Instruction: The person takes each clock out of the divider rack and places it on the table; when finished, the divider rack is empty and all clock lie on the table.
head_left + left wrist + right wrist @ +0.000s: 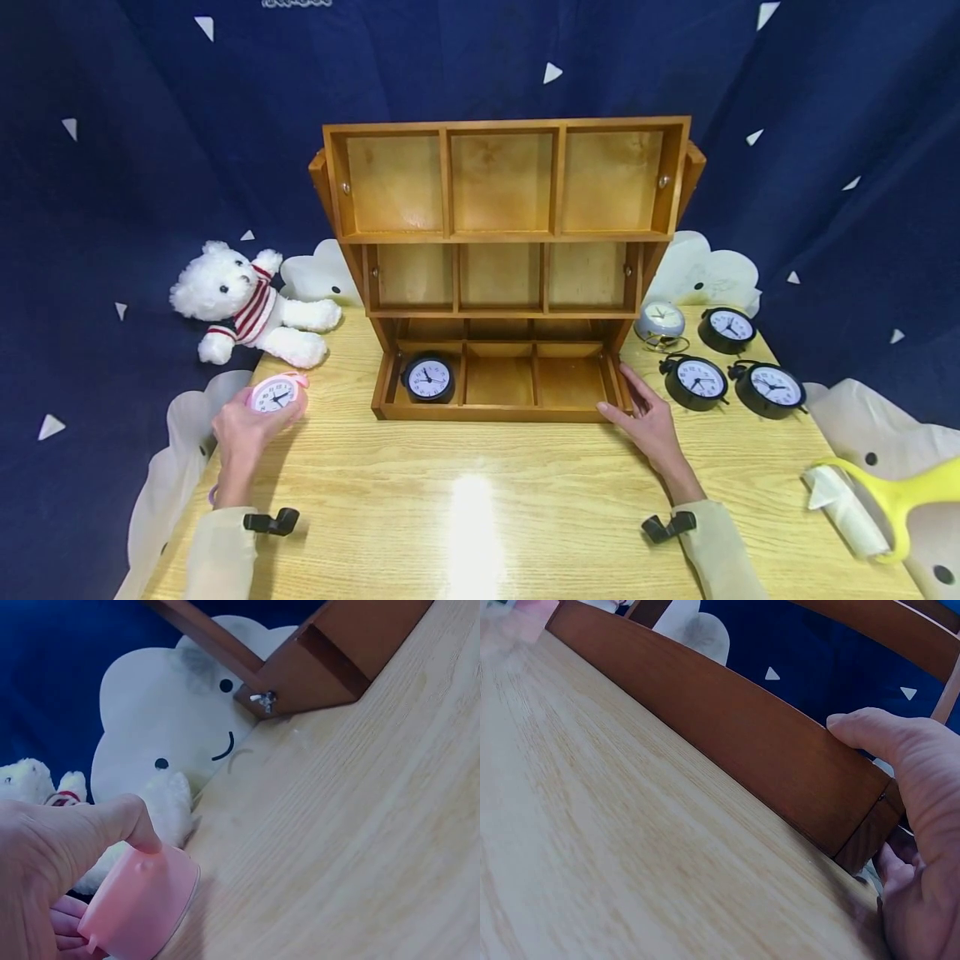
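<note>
My left hand grips a pink alarm clock by its sides, near the table's left edge, with the dial facing up. In the left wrist view the thumb lies on the clock's pink casing. My right hand holds the front right corner of a three-tier wooden storage box. The right wrist view shows the thumb on top of its front board and the fingers round the end. A black alarm clock sits in the bottom tier's left compartment.
Right of the box stand three black alarm clocks, one nearest it, and a pale grey clock. A white teddy bear sits behind my left hand. A yellow-handled roller lies at the right edge. White cloud-shaped panels edge the table.
</note>
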Tool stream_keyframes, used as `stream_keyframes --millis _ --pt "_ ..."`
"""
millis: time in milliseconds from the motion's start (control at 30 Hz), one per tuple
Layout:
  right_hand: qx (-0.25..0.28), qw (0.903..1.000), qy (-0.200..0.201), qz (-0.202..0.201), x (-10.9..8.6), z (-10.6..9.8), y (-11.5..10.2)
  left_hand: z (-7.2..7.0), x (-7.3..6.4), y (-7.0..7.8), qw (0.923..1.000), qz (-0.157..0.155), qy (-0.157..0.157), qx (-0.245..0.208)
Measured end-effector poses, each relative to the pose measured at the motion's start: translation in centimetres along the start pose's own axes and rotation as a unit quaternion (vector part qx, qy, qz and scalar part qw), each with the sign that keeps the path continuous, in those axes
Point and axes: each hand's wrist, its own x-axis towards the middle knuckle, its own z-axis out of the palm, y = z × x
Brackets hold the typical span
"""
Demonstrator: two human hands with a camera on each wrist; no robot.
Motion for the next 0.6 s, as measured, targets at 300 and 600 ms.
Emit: stream_keyframes --millis 300,600 --pt "-0.004 1.0 0.002 -0.005 0.0 0.1 0.2 -0.5 -0.5 1.0 0.9979 0.011 -0.06 0.021" --pt "-0.009 1.0 0.002 -0.005 0.1 0.1 0.1 0.4 -2.4 3.0 0.9934 0.103 0.05 -0.015"
